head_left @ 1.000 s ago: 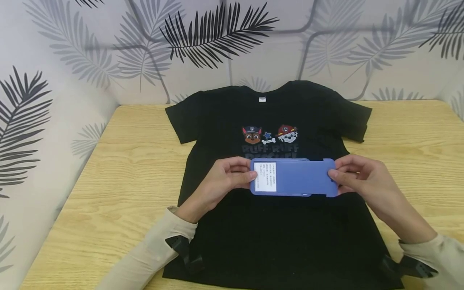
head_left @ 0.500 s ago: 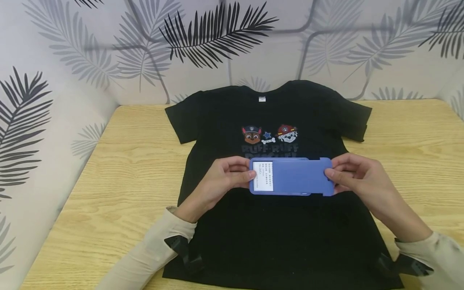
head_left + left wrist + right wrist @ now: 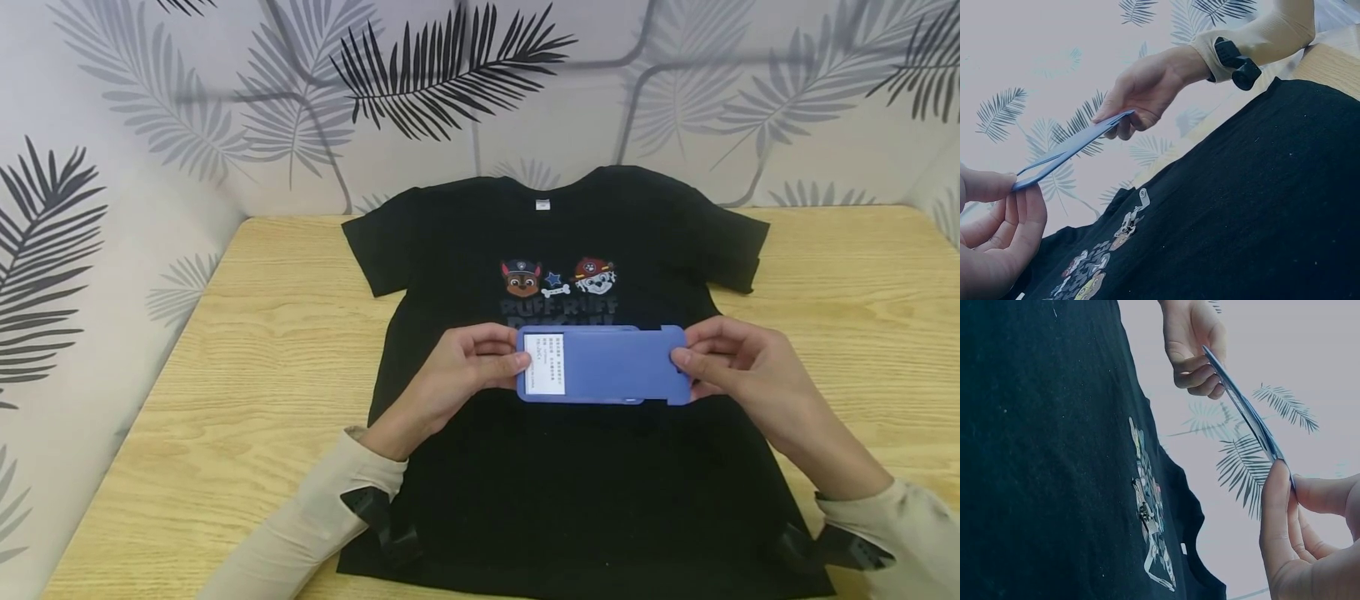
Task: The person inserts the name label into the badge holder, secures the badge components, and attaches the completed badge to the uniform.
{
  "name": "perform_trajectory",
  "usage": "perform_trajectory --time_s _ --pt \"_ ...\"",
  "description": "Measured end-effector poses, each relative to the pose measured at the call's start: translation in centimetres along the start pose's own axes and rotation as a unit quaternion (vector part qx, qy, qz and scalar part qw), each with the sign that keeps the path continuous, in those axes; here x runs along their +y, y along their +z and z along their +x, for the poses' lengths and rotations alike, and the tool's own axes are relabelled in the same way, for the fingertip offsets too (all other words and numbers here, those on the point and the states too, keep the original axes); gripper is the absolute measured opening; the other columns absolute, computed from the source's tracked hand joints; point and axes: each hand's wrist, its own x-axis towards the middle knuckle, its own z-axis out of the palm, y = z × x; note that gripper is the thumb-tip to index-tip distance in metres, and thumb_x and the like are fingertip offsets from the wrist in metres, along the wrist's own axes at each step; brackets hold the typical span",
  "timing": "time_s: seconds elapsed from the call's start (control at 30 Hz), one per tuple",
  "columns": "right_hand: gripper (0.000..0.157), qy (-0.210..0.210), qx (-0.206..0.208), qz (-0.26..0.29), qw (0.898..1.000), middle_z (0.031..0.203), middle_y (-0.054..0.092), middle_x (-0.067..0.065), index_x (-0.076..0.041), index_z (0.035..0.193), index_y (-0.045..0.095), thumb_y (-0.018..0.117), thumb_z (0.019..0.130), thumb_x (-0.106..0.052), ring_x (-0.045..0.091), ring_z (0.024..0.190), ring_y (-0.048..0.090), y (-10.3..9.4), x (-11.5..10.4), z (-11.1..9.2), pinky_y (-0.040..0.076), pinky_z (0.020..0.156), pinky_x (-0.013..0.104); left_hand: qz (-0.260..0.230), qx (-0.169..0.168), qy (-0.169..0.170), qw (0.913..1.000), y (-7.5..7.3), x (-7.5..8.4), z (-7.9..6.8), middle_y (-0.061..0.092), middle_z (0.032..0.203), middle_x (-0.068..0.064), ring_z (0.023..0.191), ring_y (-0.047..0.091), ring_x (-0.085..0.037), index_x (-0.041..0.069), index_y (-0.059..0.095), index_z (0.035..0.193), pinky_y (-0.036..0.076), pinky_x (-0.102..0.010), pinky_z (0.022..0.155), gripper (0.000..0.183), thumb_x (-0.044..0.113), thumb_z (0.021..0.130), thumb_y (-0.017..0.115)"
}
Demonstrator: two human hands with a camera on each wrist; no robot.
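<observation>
A flat blue card holder is held level above a black T-shirt. It has two parts, one slid partly out to the right over the other. A white printed label shows at its left end. My left hand pinches that left end, thumb on top and fingers below. At the opposite end, my right hand pinches the sliding part between thumb and fingers. Seen edge-on in the left wrist view, the card holder is thin, with a slight gap between its parts.
The T-shirt lies spread on a wood-grain table, neck toward the back wall, which has a leaf pattern. Two cartoon dog faces are printed on its chest. Black wrist cameras are strapped over both sleeves.
My right hand has shifted slightly left, sliding its part of the card holder a little further over the label. It stays nearly still in the last half second. My left hand barely moves.
</observation>
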Motion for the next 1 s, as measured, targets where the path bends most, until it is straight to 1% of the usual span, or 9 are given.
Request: perform_trajectory --time_s 0.17,0.47,0.73,1.0 --pt "0.022 0.000 0.000 -0.006 1.000 0.089 0.067 -0.012 0.002 0.109 0.057 0.065 0.093 -0.011 0.011 0.073 0.066 0.02 -0.17 0.01 0.056 0.064 0.027 0.002 0.000 -0.004 1.0000 0.04 0.03 0.09 0.066 0.107 -0.021 0.084 0.066 -0.021 -0.010 0.057 0.114 0.054 -0.040 0.084 0.027 0.000 0.090 0.063" --pt "0.024 -0.002 -0.003 -0.006 1.000 0.089 0.067 -0.011 0.004 0.110 0.056 0.064 0.093 -0.010 0.011 0.072 0.066 0.13 -0.35 0.07 0.056 0.064 0.026 0.003 -0.005 -0.004 1.0000 -0.02 0.15 0.04 0.065 0.108 -0.021 0.085 0.067 -0.021 -0.010 0.057 0.115 0.054 -0.039 0.085 0.027 0.001 0.091 0.062" --pt "0.013 -0.001 -0.008 0.017 1.000 0.089 0.068 -0.009 -0.005 0.104 0.060 0.065 0.092 -0.008 0.012 0.071 0.066 0.16 -0.37 0.21 0.056 0.063 0.026 0.005 -0.009 0.002 0.9999 -0.16 -0.12 0.17 0.065 0.108 -0.021 0.087 0.067 -0.022 -0.009 0.057 0.115 0.054 -0.039 0.085 0.028 0.001 0.091 0.063" --pt "0.011 -0.001 -0.011 0.032 0.999 0.088 0.068 -0.008 -0.010 0.102 0.062 0.065 0.092 -0.006 0.012 0.071 0.066 0.28 -0.30 0.22 0.056 0.063 0.026 0.001 -0.008 0.001 1.0000 -0.08 -0.15 0.14 0.066 0.106 -0.019 0.085 0.066 -0.021 -0.009 0.057 0.114 0.054 -0.039 0.084 0.027 0.001 0.090 0.063"
